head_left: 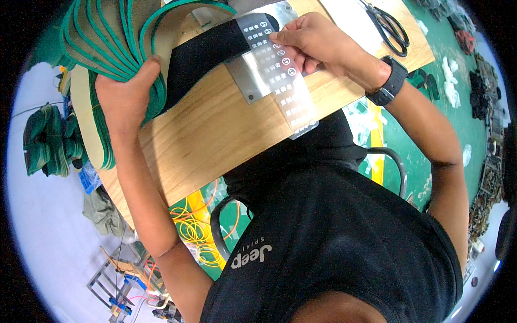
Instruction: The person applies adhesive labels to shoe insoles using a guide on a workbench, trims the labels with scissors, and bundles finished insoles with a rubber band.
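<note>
My left hand (128, 97) is closed round the edge of a fanned stack of green-and-tan insoles (110, 40), its thumb on top and its other fingers hidden. Beside that stack, a black insole-shaped piece (200, 62) lies on the wooden table. Thumb and forefinger of my right hand (318, 43) pinch at the upper part of a clear strip of white-printed labels (293, 97). This strip crosses the end of the black piece and a shiny metal plate (249, 78), and its lower end hangs over the table's near edge. Whether a single label is between the fingertips cannot be made out.
Black-handled scissors (392, 29) lie at the far right of the wooden table (215, 129). More tan-and-green insoles (91, 124) are stacked at the left edge. Yellow hose coils (194, 231) and chair armrests (396, 161) are below the table.
</note>
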{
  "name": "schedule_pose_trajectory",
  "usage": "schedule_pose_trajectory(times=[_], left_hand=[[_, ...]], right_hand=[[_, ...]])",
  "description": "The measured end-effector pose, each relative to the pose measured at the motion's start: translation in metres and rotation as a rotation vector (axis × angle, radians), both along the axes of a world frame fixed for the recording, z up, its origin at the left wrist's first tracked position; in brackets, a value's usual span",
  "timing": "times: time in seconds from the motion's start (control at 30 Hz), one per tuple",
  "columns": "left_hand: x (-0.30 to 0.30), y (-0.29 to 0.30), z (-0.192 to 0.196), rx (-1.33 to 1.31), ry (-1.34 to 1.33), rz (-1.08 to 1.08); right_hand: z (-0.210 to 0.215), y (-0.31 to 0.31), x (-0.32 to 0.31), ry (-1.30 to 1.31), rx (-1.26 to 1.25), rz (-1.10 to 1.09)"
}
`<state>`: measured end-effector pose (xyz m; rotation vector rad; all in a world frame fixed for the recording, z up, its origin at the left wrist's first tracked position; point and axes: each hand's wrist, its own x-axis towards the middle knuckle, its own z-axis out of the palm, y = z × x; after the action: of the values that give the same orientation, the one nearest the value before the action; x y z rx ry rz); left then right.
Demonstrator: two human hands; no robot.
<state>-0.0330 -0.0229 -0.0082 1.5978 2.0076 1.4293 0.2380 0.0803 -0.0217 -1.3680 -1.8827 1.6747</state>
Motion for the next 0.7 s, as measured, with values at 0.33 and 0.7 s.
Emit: schedule_pose_trajectory(times=[0.33,0.7], left_hand=[[0.0048,-0.0007,0.0031,-0.066,0.062,0.041],[0.0047,-0.0029,0.0004,-0.076,0.218,0.053]], right_hand=[[-0.0008,0.0019,-0.0001,-0.015,-0.031,-0.015],[-0.0006,0.0015,-0.0005,0.056,-0.121,-0.02]])
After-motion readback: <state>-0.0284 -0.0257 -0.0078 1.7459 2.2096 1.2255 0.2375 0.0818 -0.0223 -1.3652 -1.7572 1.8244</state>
